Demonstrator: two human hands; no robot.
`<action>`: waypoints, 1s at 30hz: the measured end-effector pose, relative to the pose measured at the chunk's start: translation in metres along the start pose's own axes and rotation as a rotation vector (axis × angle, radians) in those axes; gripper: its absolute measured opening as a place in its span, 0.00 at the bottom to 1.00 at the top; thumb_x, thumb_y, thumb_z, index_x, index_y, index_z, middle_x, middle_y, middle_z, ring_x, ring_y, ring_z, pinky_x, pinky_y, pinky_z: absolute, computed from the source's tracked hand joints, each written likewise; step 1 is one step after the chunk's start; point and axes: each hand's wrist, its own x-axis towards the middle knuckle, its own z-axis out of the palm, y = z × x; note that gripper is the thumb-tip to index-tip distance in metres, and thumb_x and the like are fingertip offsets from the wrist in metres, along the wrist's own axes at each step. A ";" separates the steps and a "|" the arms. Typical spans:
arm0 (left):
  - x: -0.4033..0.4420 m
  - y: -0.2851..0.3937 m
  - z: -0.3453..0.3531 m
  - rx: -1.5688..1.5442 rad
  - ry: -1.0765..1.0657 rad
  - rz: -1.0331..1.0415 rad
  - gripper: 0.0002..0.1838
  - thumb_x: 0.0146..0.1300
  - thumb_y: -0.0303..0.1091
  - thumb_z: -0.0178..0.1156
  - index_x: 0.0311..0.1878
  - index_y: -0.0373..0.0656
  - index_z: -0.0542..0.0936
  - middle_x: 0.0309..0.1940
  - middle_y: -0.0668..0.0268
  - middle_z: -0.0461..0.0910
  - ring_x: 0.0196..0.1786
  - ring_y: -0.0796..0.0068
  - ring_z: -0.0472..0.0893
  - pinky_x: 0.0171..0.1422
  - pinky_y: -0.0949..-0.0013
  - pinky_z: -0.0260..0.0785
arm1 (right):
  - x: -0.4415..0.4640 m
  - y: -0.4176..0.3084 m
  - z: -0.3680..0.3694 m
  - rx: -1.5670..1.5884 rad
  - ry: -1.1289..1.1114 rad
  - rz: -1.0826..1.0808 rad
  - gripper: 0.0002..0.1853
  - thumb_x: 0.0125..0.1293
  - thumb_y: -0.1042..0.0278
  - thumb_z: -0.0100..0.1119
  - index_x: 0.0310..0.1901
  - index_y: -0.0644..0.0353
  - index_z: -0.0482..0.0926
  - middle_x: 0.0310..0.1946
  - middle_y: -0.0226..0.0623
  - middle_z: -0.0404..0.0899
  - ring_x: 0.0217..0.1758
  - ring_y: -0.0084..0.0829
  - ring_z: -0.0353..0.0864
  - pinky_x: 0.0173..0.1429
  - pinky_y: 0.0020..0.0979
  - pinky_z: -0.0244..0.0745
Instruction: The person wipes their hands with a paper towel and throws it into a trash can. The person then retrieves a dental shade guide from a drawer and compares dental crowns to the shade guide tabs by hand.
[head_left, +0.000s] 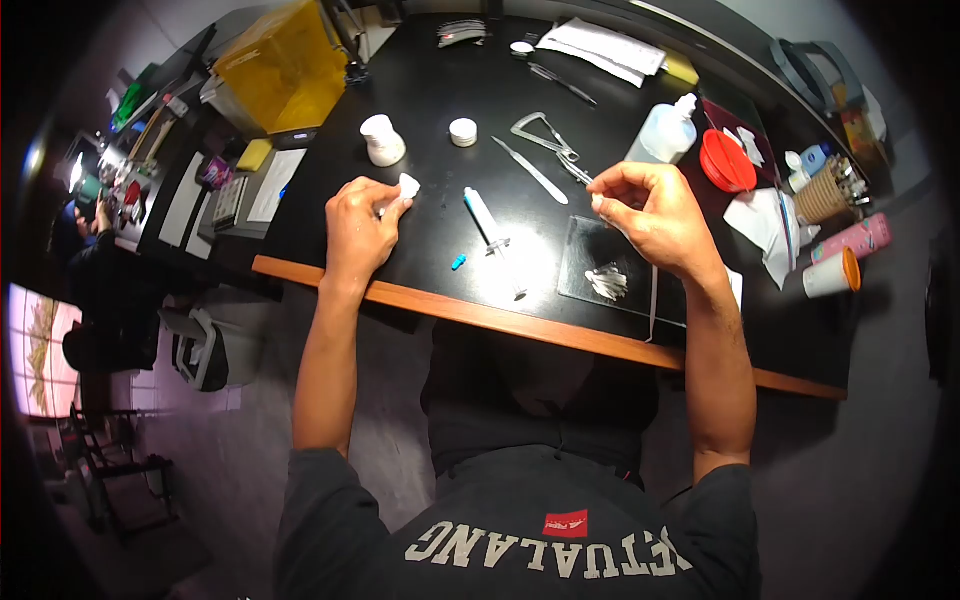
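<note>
My left hand (360, 225) is closed over the desk on the left, with a small white wad (408, 186), perhaps tissue or cotton, pinched at its fingertips. On the right, my right hand (655, 210) is also pinched shut; a tiny whitish bit shows at its fingertips, too small to name. Between the hands lie a syringe (480, 215) with a blue tip, a small blue cap (459, 262) and a pale slim-bladed tool (530, 170). Below my right hand is a dark glass slab (575, 260) bearing a smeared white lump (606, 282). A metal caliper (545, 135) lies beyond.
A white bottle (382, 140) and a white jar (463, 132) stand behind my left hand. Close behind my right hand are a squeeze bottle (663, 135) and a red bowl (727, 160). The desk's wooden edge (500, 313) runs under both forearms. Another person (95, 235) is at far left.
</note>
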 end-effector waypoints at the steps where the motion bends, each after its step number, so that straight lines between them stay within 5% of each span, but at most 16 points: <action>1: 0.004 -0.002 -0.001 -0.010 -0.006 -0.014 0.12 0.55 0.27 0.76 0.43 0.36 0.89 0.37 0.54 0.86 0.42 0.58 0.87 0.45 0.59 0.78 | 0.005 0.002 0.002 0.018 -0.004 -0.026 0.08 0.63 0.72 0.70 0.42 0.65 0.89 0.34 0.38 0.90 0.38 0.27 0.88 0.46 0.30 0.80; 4: 0.006 -0.003 0.006 0.139 0.096 0.165 0.11 0.55 0.27 0.74 0.41 0.36 0.86 0.35 0.53 0.84 0.41 0.48 0.83 0.49 0.53 0.76 | 0.008 0.002 0.011 -0.016 -0.024 -0.060 0.08 0.61 0.74 0.70 0.42 0.64 0.89 0.33 0.37 0.90 0.37 0.25 0.87 0.45 0.30 0.80; 7: 0.000 -0.002 -0.002 0.097 0.146 0.089 0.15 0.59 0.25 0.69 0.51 0.36 0.86 0.40 0.50 0.84 0.44 0.46 0.82 0.53 0.53 0.74 | 0.006 -0.004 0.018 0.032 -0.049 -0.012 0.07 0.63 0.76 0.70 0.41 0.67 0.88 0.32 0.37 0.89 0.36 0.22 0.87 0.44 0.28 0.80; 8: -0.005 -0.001 -0.011 0.072 0.254 0.099 0.14 0.66 0.25 0.66 0.54 0.35 0.85 0.40 0.54 0.84 0.40 0.57 0.83 0.49 0.59 0.75 | 0.006 -0.001 0.022 0.032 -0.051 -0.034 0.07 0.63 0.75 0.70 0.41 0.67 0.87 0.31 0.35 0.88 0.35 0.22 0.86 0.43 0.27 0.79; 11: -0.042 -0.013 -0.034 -0.309 0.463 -0.222 0.08 0.71 0.24 0.62 0.50 0.35 0.83 0.38 0.55 0.83 0.39 0.57 0.83 0.47 0.59 0.75 | 0.005 0.002 0.027 0.015 -0.101 -0.063 0.06 0.64 0.74 0.71 0.39 0.67 0.86 0.28 0.29 0.84 0.31 0.20 0.82 0.38 0.25 0.77; 13: -0.082 -0.028 -0.054 -0.565 0.500 -0.460 0.09 0.80 0.30 0.54 0.51 0.35 0.80 0.39 0.63 0.83 0.39 0.77 0.81 0.43 0.69 0.73 | 0.005 0.003 0.034 0.036 -0.115 -0.058 0.06 0.65 0.74 0.71 0.38 0.66 0.85 0.27 0.27 0.81 0.30 0.20 0.80 0.35 0.24 0.75; 19: -0.224 -0.138 -0.094 -1.008 1.211 -0.679 0.11 0.76 0.34 0.65 0.55 0.40 0.81 0.46 0.67 0.86 0.44 0.80 0.83 0.47 0.75 0.74 | 0.008 -0.010 0.048 0.048 -0.227 0.005 0.05 0.68 0.78 0.68 0.43 0.67 0.84 0.30 0.32 0.81 0.30 0.21 0.79 0.35 0.24 0.74; 21: -0.281 -0.211 -0.113 -1.108 1.267 -0.809 0.13 0.75 0.35 0.66 0.57 0.41 0.81 0.50 0.64 0.86 0.48 0.79 0.84 0.52 0.76 0.73 | 0.012 -0.006 0.050 0.125 -0.176 0.051 0.06 0.68 0.79 0.66 0.45 0.67 0.83 0.30 0.32 0.81 0.30 0.22 0.78 0.36 0.24 0.74; 26: -0.352 -0.385 -0.179 -1.276 1.353 -1.073 0.15 0.74 0.47 0.66 0.56 0.50 0.82 0.50 0.76 0.85 0.49 0.80 0.80 0.45 0.71 0.71 | 0.023 0.004 0.028 0.103 -0.008 0.171 0.11 0.71 0.69 0.69 0.52 0.59 0.83 0.43 0.26 0.82 0.41 0.18 0.78 0.44 0.22 0.69; 29: -0.353 -0.490 -0.232 -1.172 1.454 -1.153 0.15 0.75 0.50 0.65 0.54 0.52 0.82 0.47 0.78 0.85 0.46 0.80 0.80 0.46 0.71 0.68 | 0.031 0.017 -0.004 0.137 0.088 0.317 0.13 0.71 0.69 0.69 0.54 0.59 0.82 0.46 0.29 0.82 0.47 0.21 0.79 0.53 0.27 0.75; 30: -0.358 -0.537 -0.261 -1.141 1.476 -1.124 0.19 0.74 0.52 0.64 0.58 0.50 0.80 0.50 0.73 0.83 0.50 0.75 0.80 0.51 0.66 0.71 | 0.025 0.003 0.001 -0.200 0.014 0.072 0.12 0.73 0.70 0.65 0.56 0.57 0.84 0.47 0.36 0.82 0.42 0.28 0.81 0.46 0.29 0.77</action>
